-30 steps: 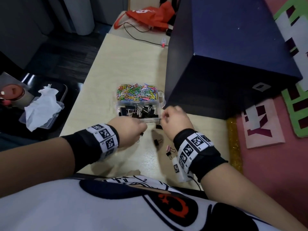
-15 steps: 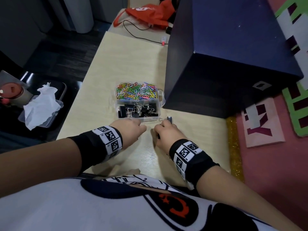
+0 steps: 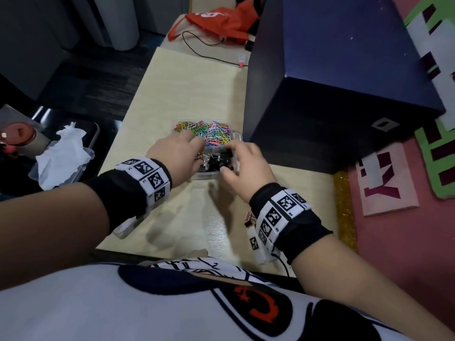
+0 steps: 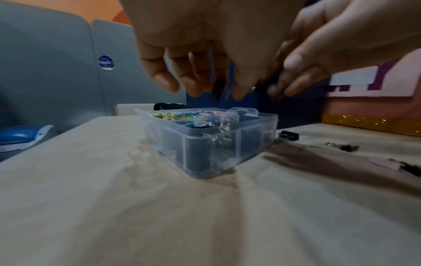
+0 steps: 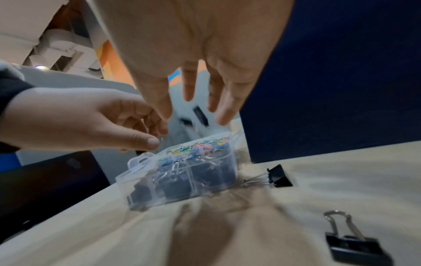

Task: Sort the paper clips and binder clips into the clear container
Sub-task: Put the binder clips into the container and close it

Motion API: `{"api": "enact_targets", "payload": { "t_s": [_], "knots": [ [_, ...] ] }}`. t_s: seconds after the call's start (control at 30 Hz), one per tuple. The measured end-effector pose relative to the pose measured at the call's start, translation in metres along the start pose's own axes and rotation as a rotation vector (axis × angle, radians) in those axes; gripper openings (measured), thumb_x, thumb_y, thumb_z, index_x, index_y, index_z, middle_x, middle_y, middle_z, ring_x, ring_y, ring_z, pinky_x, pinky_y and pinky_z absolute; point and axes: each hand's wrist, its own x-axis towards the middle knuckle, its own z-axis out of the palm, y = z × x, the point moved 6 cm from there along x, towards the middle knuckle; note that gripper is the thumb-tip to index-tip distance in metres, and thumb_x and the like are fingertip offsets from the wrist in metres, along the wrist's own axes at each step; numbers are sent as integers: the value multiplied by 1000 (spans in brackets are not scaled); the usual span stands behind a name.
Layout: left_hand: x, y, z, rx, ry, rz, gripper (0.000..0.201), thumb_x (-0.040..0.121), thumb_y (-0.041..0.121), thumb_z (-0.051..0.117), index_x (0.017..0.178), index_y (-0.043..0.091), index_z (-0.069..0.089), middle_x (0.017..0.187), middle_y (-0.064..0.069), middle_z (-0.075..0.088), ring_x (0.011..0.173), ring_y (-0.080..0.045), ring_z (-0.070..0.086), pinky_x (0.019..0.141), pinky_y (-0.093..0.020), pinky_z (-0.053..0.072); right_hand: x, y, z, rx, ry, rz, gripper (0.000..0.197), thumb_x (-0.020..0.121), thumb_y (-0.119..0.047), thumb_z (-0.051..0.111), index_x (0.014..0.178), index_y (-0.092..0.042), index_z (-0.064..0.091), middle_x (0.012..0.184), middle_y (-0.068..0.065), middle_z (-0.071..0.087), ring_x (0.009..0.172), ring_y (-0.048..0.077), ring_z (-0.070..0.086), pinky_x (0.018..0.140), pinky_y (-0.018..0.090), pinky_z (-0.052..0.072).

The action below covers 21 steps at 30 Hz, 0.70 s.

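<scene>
Nearest on the pale wood worktop (image 3: 172, 99), a small black metal binder clip w/ silver wire handles (image 5: 355, 241) lies loose just below the right wrist, long axis running toward the box; a pink binder clip (image 3: 247, 215) sits by the same wrist. Further out, another black binder clip (image 5: 276, 177) lies on its side, handles touching the near right corner of the clear plastic divided container (image 4: 212, 142). Right hand (image 3: 248, 166) hovers over the container's near compartment, grip spread wide, fingers (image 5: 224, 108) straight, holding nothing; two small black clips (image 5: 200, 114) appear in mid-air under them, dropping toward the black-clip section (blurred). Left hand (image 3: 177, 156) over the same section, fingers curled down; something dark between its tips, can't tell if gripped. Far compartment holds the multicoloured paper clips (image 3: 204, 130). Loose clips all lie right/near of the box, so the right hand is closer, prob. next pick is the nearest black one
</scene>
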Motion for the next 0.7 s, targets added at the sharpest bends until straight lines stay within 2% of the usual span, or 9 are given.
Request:
{"api": "enact_targets", "payload": {
  "t_s": [0.1,0.17,0.23,0.3,0.33,0.4,0.47,0.57,0.7],
  "knots": [
    [2,5,0,29,14,4,31,86,30,58,111,13,57,109,-13,53,101,-36,52,77,-45,48,-2,26,-6,-130,-50,148,40,92,-19,54,131,-23,49,134,6,43,118,24,50,99,25,36],
    [-2,26,9,28,-5,152,27,84,25,56,107,12,60,104,-14,55,96,-36,55,74,-45,49,-5,47,-7,-261,-103,205,38,93,-14,47,130,-24,49,135,4,42,120,26,48,98,30,39],
    [-13,57,24,35,-85,354,23,84,25,56,104,15,63,102,-10,58,94,-34,57,75,-42,50,-10,65,1,-369,-269,199,51,88,-9,46,135,-31,45,144,1,36,129,26,39,105,34,37],
    [-26,88,41,101,-217,530,24,90,29,51,111,21,58,111,-4,55,102,-28,54,80,-39,45,-21,79,13,-428,-476,172,65,79,-17,53,138,-39,37,157,-7,19,140,25,25,113,39,29],
    [-33,102,50,145,-296,595,28,93,30,46,119,24,53,119,-2,51,108,-26,50,84,-40,43,-28,84,17,-437,-531,166,65,77,-24,55,137,-41,36,159,-12,11,142,24,22,114,39,27],
    [-43,122,64,207,-392,702,38,94,28,42,132,28,42,136,-1,41,121,-25,43,89,-44,43,-37,93,18,-444,-510,162,59,80,-31,57,135,-37,38,159,-14,6,142,23,22,114,38,28],
    [-47,132,74,221,-410,769,46,93,25,45,138,30,37,143,0,35,126,-25,39,89,-46,44,-44,98,15,-459,-426,174,53,85,-31,57,135,-34,41,158,-11,12,136,25,28,111,37,31],
    [-45,133,84,259,-446,761,40,90,20,51,129,26,45,137,1,40,119,-26,44,82,-45,47,-55,97,7,-449,-335,190,44,87,-29,56,130,-29,49,147,-6,25,123,27,39,101,33,36],
    [-33,119,81,302,-453,663,24,96,21,46,120,20,49,124,-1,46,110,-27,47,81,-41,49,-67,92,5,-463,-291,166,36,87,-30,60,123,-28,53,128,0,36,110,26,43,85,30,39]
  ]
}}
